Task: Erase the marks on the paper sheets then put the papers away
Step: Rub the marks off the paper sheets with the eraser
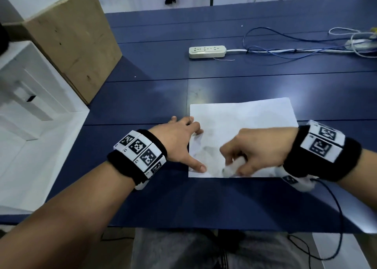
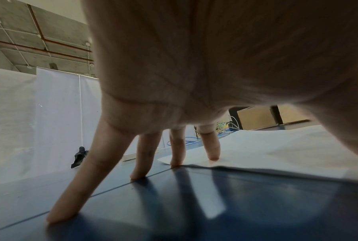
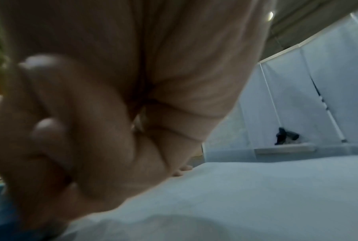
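A white paper sheet (image 1: pixel 251 121) lies on the blue table (image 1: pixel 155 97) in front of me, with faint grey smudges near its lower left. My left hand (image 1: pixel 183 140) is spread flat, its thumb and one or two fingertips pressing the sheet's left edge, the other fingertips on the table beside it. In the left wrist view the fingers (image 2: pixel 212 146) stand straight on the paper sheet (image 2: pixel 277 146) and table. My right hand (image 1: pixel 255 148) grips a white eraser (image 1: pixel 232 166) against the sheet near its front edge; the picture is blurred there. The right wrist view shows curled fingers (image 3: pixel 81 122) above the paper sheet (image 3: pixel 256 187).
A large cardboard box (image 1: pixel 69 38) stands at the back left, with a white organizer (image 1: pixel 24 97) at the left edge. A white power strip (image 1: pixel 207 51) and a tangle of blue and white cables (image 1: pixel 306 44) lie at the back right.
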Demonstrator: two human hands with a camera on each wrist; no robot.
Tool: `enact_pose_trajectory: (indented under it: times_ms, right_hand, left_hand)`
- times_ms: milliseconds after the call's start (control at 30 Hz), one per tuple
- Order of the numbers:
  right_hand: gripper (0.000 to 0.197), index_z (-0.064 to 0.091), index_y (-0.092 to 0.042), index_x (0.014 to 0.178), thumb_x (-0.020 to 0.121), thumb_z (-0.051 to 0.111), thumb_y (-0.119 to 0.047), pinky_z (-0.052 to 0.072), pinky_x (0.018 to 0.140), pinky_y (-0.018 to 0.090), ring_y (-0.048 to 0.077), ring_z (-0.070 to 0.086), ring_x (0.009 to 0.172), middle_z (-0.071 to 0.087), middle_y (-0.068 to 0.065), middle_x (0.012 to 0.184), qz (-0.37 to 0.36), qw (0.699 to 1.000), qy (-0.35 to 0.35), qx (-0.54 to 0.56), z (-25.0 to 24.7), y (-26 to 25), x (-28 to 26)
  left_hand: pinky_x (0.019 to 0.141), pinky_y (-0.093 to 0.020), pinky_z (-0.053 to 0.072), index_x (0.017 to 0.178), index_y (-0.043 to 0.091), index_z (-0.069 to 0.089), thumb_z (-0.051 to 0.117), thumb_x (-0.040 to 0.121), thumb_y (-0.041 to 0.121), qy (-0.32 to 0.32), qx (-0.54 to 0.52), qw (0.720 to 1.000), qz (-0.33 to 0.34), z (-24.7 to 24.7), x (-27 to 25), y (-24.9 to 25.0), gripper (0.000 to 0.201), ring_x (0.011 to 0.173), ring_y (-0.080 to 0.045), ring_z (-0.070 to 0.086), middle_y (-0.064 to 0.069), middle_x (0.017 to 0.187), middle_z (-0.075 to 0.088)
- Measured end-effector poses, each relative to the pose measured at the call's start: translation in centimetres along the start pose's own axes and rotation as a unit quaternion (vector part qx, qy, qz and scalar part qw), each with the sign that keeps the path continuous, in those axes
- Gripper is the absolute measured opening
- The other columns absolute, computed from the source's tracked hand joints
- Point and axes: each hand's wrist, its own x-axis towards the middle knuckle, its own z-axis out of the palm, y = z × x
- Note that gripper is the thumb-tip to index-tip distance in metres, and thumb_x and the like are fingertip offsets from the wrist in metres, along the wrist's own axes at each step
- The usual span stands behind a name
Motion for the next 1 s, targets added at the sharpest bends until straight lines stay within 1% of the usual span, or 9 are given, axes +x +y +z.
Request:
enact_pose_trajectory:
  times_ms: [67, 167, 300, 500, 633, 733, 800, 900, 1000]
  right_hand:
    - [0.015, 0.062, -0.025, 0.089, 0.078, 0.073, -0.024, 0.041, 0.054, 0.015, 0.008, 0.056, 0.063, 0.066, -0.004, 0.069, 0.002, 1.0, -0.015, 0.011, 0.1, -0.1, -0.2]
    - [0.018, 0.063, -0.024, 0.096, 0.081, 0.073, -0.027, 0.038, 0.056, 0.014, 0.003, 0.053, 0.062, 0.061, -0.009, 0.067, 0.057, 0.996, 0.067, -0.021, -0.9, 1.5, 0.9]
    - [0.017, 0.062, -0.023, 0.094, 0.081, 0.066, -0.035, 0.047, 0.064, 0.03, 0.01, 0.058, 0.068, 0.066, -0.009, 0.066, 0.106, 0.985, 0.135, -0.013, -1.9, 2.8, 1.2]
    - [0.016, 0.062, -0.023, 0.082, 0.078, 0.076, -0.028, 0.039, 0.051, 0.015, 0.006, 0.051, 0.055, 0.066, -0.003, 0.062, 0.022, 0.999, -0.018, 0.038, -0.7, 0.7, -0.1]
    - [0.019, 0.064, -0.024, 0.095, 0.082, 0.071, -0.035, 0.043, 0.062, 0.025, 0.008, 0.056, 0.068, 0.061, -0.012, 0.067, 0.105, 0.987, 0.116, -0.022, -2.2, 2.9, 1.7]
    - [0.018, 0.062, -0.023, 0.095, 0.083, 0.066, -0.037, 0.049, 0.068, 0.031, 0.014, 0.059, 0.074, 0.066, -0.01, 0.071, 0.137, 0.978, 0.156, -0.011, -2.5, 3.6, 1.9]
    - [0.015, 0.064, -0.022, 0.092, 0.081, 0.07, -0.03, 0.045, 0.061, 0.023, 0.005, 0.055, 0.064, 0.064, -0.01, 0.065, 0.085, 0.99, 0.112, -0.008, -2.0, 2.8, 1.2]
    - [0.018, 0.063, -0.022, 0.084, 0.078, 0.077, -0.034, 0.039, 0.052, 0.015, 0.005, 0.051, 0.055, 0.068, -0.004, 0.065, 0.032, 0.999, -0.006, 0.034, -1.0, 1.1, 0.2]
    - [0.019, 0.065, -0.025, 0.089, 0.079, 0.076, -0.037, 0.039, 0.055, 0.017, 0.003, 0.053, 0.057, 0.064, -0.007, 0.062, 0.052, 0.998, 0.041, -0.011, -1.4, 1.9, 1.0]
  left_hand:
    - [0.11, -0.055, 0.035, 0.145, 0.038, 0.029, 0.069, 0.048, 0.087, -0.004, 0.001, 1.0, -0.001, 0.0, 0.0, 0.0, 0.115, 0.148, -0.038, 0.014, 0.009, 0.158, 0.015]
    - [0.11, -0.054, 0.036, 0.145, 0.039, 0.029, 0.069, 0.049, 0.086, -0.005, 0.003, 1.0, -0.002, -0.1, 0.0, 0.1, 0.115, 0.148, -0.037, 0.014, 0.01, 0.158, 0.014]
    - [0.11, -0.054, 0.036, 0.144, 0.038, 0.029, 0.069, 0.048, 0.087, -0.003, 0.005, 1.0, -0.002, -0.1, 0.0, 0.1, 0.115, 0.148, -0.037, 0.014, 0.01, 0.158, 0.015]
    - [0.11, -0.055, 0.034, 0.146, 0.039, 0.027, 0.07, 0.049, 0.086, -0.009, 0.0, 1.0, -0.007, -0.1, 0.0, 0.1, 0.116, 0.149, -0.037, 0.011, 0.01, 0.158, 0.012]
    - [0.11, -0.055, 0.035, 0.146, 0.038, 0.027, 0.069, 0.049, 0.086, -0.009, 0.005, 1.0, -0.006, -0.2, 0.0, 0.2, 0.116, 0.148, -0.036, 0.012, 0.011, 0.158, 0.013]
    - [0.11, -0.054, 0.036, 0.145, 0.039, 0.029, 0.07, 0.049, 0.086, -0.005, 0.002, 1.0, -0.002, -0.1, 0.0, 0.2, 0.115, 0.148, -0.036, 0.013, 0.01, 0.157, 0.014]
    - [0.11, -0.054, 0.036, 0.144, 0.038, 0.03, 0.07, 0.049, 0.085, -0.001, -0.001, 1.0, -0.001, -0.1, 0.0, 0.1, 0.114, 0.148, -0.037, 0.014, 0.009, 0.157, 0.015]
    - [0.11, -0.054, 0.036, 0.145, 0.038, 0.029, 0.071, 0.049, 0.085, -0.003, -0.006, 1.0, 0.0, 0.0, 0.1, 0.0, 0.115, 0.148, -0.038, 0.013, 0.009, 0.157, 0.015]
    - [0.109, -0.055, 0.036, 0.145, 0.038, 0.028, 0.069, 0.048, 0.087, -0.006, -0.002, 1.0, 0.0, 0.0, 0.2, 0.0, 0.116, 0.148, -0.038, 0.013, 0.01, 0.158, 0.013]
